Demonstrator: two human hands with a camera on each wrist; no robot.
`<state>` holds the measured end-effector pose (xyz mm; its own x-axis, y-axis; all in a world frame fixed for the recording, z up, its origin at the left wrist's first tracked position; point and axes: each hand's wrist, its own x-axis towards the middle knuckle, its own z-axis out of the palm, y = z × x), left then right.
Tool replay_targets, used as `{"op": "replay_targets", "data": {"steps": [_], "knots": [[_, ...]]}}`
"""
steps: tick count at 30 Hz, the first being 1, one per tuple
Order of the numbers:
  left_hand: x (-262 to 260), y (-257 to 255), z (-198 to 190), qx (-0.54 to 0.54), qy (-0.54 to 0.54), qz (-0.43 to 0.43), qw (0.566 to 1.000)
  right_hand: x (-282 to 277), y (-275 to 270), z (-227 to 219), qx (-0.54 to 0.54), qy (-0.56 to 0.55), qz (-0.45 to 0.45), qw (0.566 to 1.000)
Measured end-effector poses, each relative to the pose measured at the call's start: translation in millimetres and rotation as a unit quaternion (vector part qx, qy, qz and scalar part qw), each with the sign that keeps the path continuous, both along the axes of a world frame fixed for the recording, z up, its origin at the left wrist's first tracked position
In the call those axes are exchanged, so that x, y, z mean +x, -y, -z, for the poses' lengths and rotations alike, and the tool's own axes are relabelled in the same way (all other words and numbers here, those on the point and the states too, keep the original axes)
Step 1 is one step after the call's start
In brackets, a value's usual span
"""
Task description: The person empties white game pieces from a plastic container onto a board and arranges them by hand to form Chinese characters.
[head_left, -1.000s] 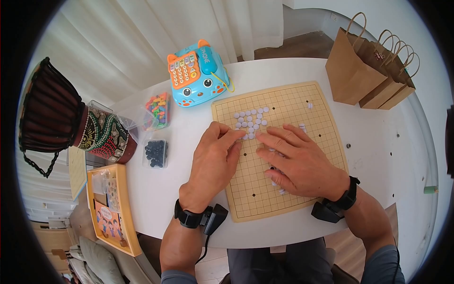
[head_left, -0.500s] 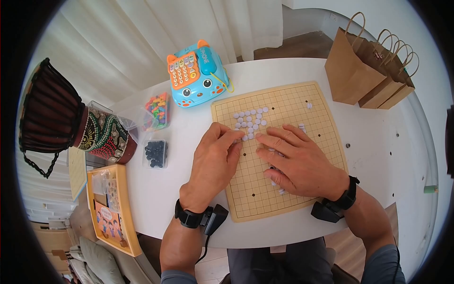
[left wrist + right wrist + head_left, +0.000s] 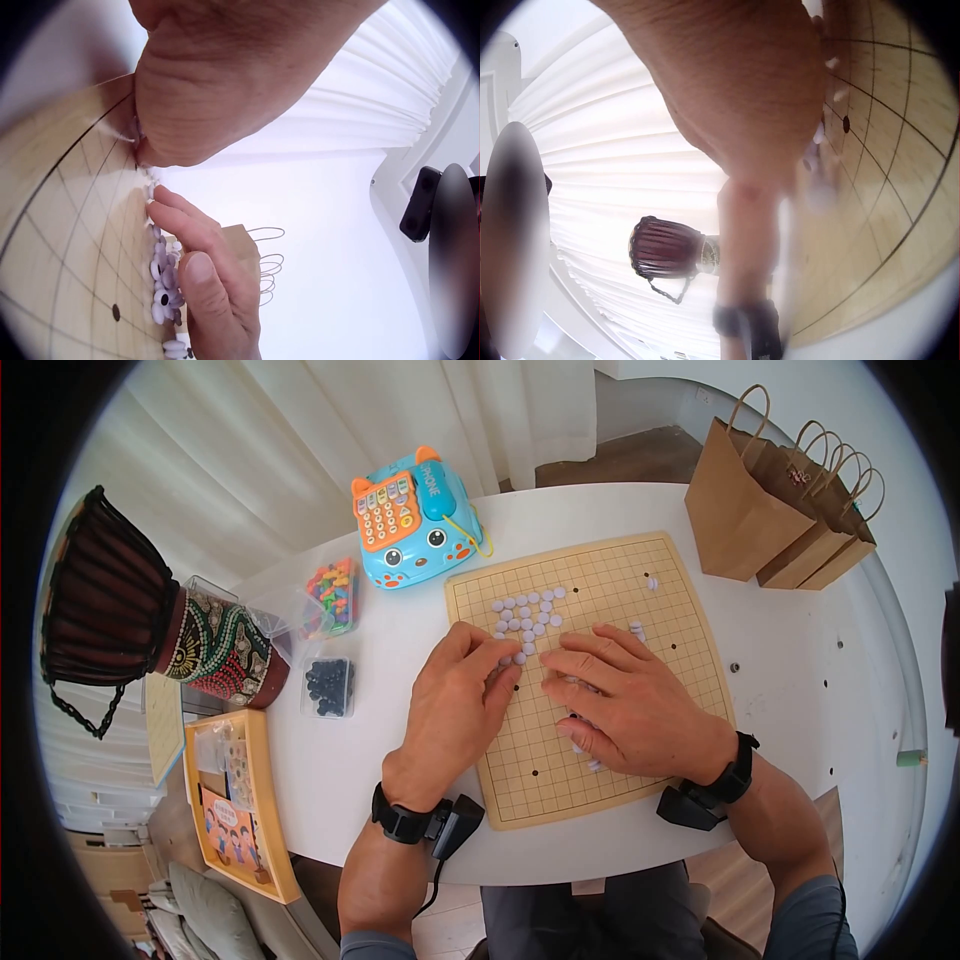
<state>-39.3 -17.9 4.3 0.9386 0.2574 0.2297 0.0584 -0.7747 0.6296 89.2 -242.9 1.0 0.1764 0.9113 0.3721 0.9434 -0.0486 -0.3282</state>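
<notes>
A square wooden go board (image 3: pixel 600 800) bears a cluster of white go stones (image 3: pixel 534 598). My left hand (image 3: pixel 447 700) bends over the cluster's near-left end, its thumb and index finger pinching a white stone (image 3: pixel 506 659) low against the board. In the left wrist view those fingertips are mostly hidden behind the hand. My right hand (image 3: pixel 630 705) lies palm down with spread, relaxed fingers over a heap of white stones (image 3: pixel 166 277), partly covering it. A dark spot shows among that heap. More white stones (image 3: pixel 637 630) lie beyond the right fingers.
A clear box of black stones (image 3: pixel 328 687) and a box of colourful pieces (image 3: pixel 332 595) stand left of the board. Behind them is a blue toy telephone (image 3: pixel 420 525). Paper bags (image 3: pixel 750 510) stand back right; a drum (image 3: pixel 110 590) and wooden tray (image 3: pixel 262 790) are left.
My left fingertips have shifted slightly toward my body, and the stones beside them have moved a little the same way. The right hand stays in place over the heap.
</notes>
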Motion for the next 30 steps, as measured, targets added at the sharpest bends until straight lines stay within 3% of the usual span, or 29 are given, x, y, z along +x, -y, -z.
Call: {"op": "replay_targets", "data": {"steps": [30], "knots": [[2.7,5.1,6.1,0.000,0.039,-0.008,0.999,-0.4,0.1,-0.9,-0.001,-0.002,0.000,1.000]]}}
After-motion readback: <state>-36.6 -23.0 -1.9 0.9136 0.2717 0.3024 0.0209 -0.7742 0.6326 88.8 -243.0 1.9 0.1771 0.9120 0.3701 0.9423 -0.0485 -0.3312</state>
